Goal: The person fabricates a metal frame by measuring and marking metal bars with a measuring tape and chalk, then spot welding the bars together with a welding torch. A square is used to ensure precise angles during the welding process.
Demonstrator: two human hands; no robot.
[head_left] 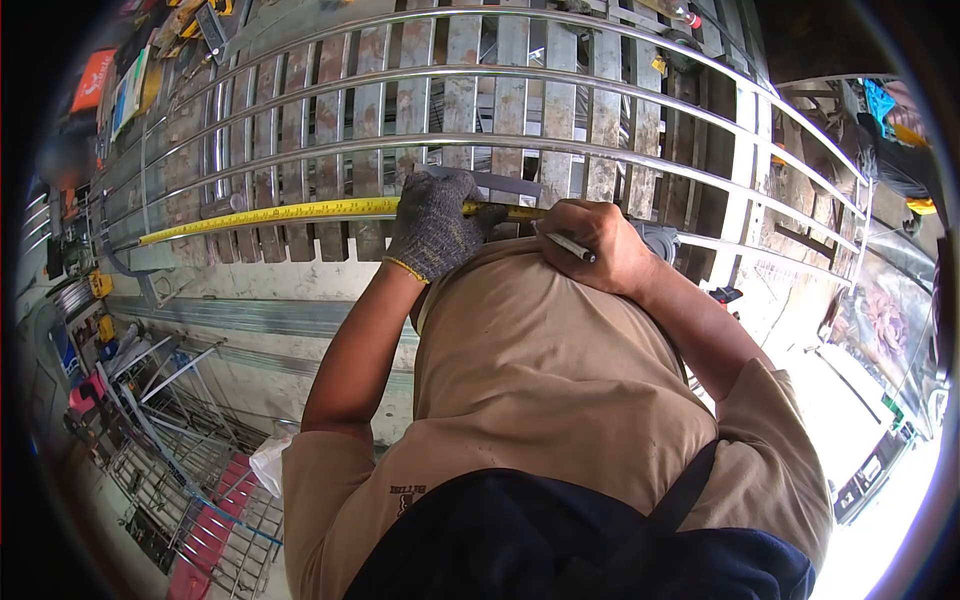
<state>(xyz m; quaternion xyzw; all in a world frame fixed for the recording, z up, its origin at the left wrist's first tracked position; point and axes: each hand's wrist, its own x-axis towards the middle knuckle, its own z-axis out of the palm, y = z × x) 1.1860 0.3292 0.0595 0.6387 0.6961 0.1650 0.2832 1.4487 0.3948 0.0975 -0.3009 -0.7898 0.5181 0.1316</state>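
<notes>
A yellow tape measure (pixel 330 209) lies stretched along the nearest metal tube, running from the left to under my hands. My left hand (pixel 432 222), in a grey knitted glove, is closed around the tape and the tube. Just above it, a flat dark metal piece (pixel 510 184) reaches to the right. My bare right hand (pixel 595 245) is closed on a marker (pixel 572 247), held close to the tape's right part. Several long shiny tubes (pixel 480 140) of a metal frame lie across a slatted bench (pixel 365 125).
Metal racks (pixel 190 480) stand at the lower left, near long metal bars (pixel 250 318) on the floor. Tools and an orange box (pixel 93 80) are at the upper left. A bottle with a red cap (pixel 692 19) lies at the top right.
</notes>
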